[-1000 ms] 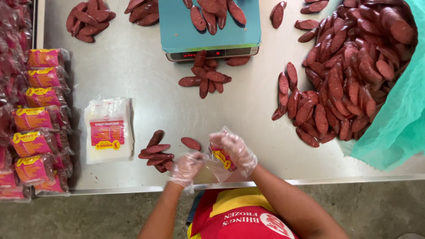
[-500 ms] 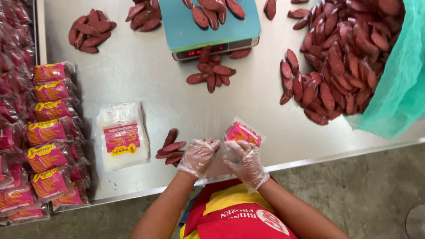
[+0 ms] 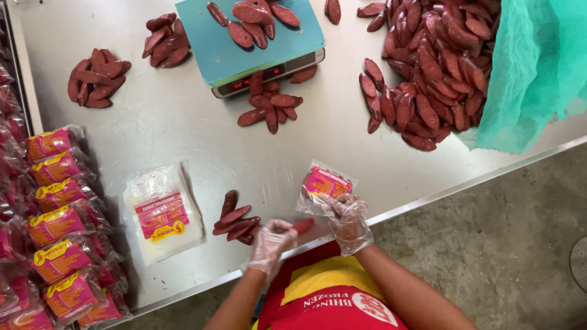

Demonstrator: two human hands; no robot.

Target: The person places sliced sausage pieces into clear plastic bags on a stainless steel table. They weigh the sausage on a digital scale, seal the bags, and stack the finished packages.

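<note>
At the near edge of the steel table [image 3: 183, 131], the gloved right hand [image 3: 347, 215] pinches a clear printed bag [image 3: 325, 185] — the gloved left hand [image 3: 272, 239] grips one red sausage [image 3: 302, 226] beside a small pile of sausages [image 3: 235, 219].

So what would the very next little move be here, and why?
Probably slipping the sausage into the clear pouch. The gloved left hand pinches one dark red sausage beside the small pile, while the gloved right hand holds the pouch up close by; whether its mouth is open is hard to tell.
</note>
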